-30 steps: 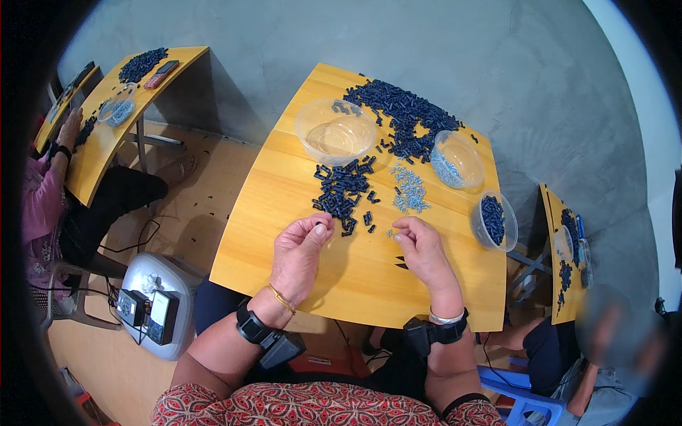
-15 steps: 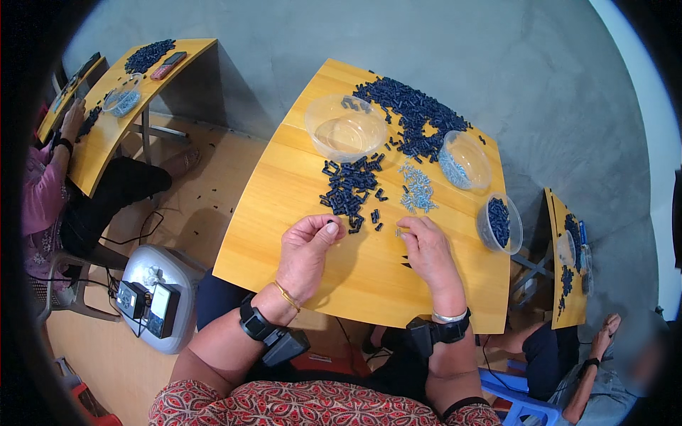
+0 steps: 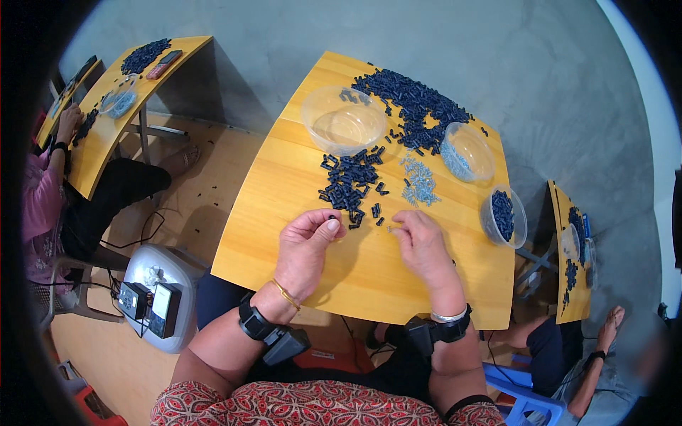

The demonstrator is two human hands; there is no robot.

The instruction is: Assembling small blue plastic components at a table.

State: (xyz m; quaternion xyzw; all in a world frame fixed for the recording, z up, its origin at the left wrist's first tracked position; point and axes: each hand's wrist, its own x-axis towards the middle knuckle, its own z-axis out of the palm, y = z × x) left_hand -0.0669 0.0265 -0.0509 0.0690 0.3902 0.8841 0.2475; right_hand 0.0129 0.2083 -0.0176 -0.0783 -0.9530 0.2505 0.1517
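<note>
Currently, left hand (image 3: 307, 245) pinches 1 dark piece (image 3: 331, 217) just below the near pile (image 3: 349, 183); right hand (image 3: 420, 245) pinches a pale pin (image 3: 390, 228). Judged early: piles remain, centre bowl (image 3: 344, 129) almost bare.

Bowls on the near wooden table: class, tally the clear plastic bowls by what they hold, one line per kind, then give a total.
Nearly bare large bowl: 1
Bowl with pale blue pieces: 1
Bowl with dark blue pieces: 1
Total: 3
</note>
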